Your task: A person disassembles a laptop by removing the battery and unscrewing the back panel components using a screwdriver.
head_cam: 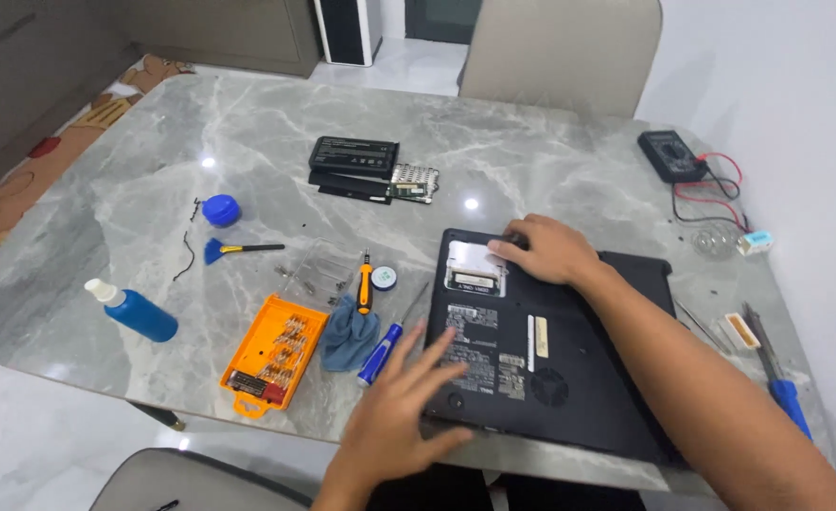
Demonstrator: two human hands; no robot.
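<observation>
A black laptop (pixel 569 369) lies bottom-up on the grey marble table (pixel 247 151), with an open bay near its far left corner. My right hand (pixel 545 248) rests flat on the laptop's far edge, fingers over that bay, holding nothing. My left hand (pixel 408 397) hovers with spread fingers at the laptop's near left corner, its fingertips on the laptop's underside. A blue-handled screwdriver (pixel 381 353) lies just left of that hand, beside a grey-blue cloth (pixel 347 336).
An orange bit case (pixel 274 355), an orange-handled screwdriver (pixel 365 282), a clear box, a blue bottle (pixel 139 312), a small brush (pixel 238 249) and a blue tub sit to the left. A battery and removed parts (pixel 370 168) lie at the back. A multimeter (pixel 671 154) with leads and tools lie at right.
</observation>
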